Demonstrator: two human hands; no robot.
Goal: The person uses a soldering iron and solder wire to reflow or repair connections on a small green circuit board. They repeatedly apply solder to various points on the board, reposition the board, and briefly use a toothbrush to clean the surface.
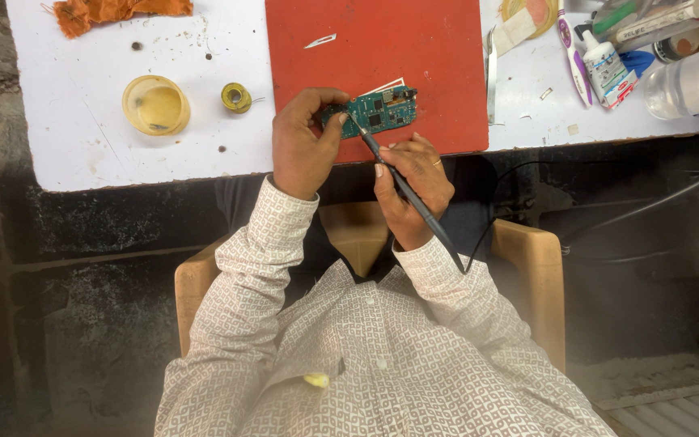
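Left hand (301, 146) clamped on a green circuit board (378, 111); right hand (410, 190) closed round a dark soldering iron (406, 194), tip on the board.

The board sits at the near edge of the red mat (382, 48), close to the white table's (82, 121) front edge. Mat behind the board lies open. Left: yellow dish (155, 105) and solder spool (236, 97), well apart. Right: tweezers (492, 77), then crowded bottles (608, 69).
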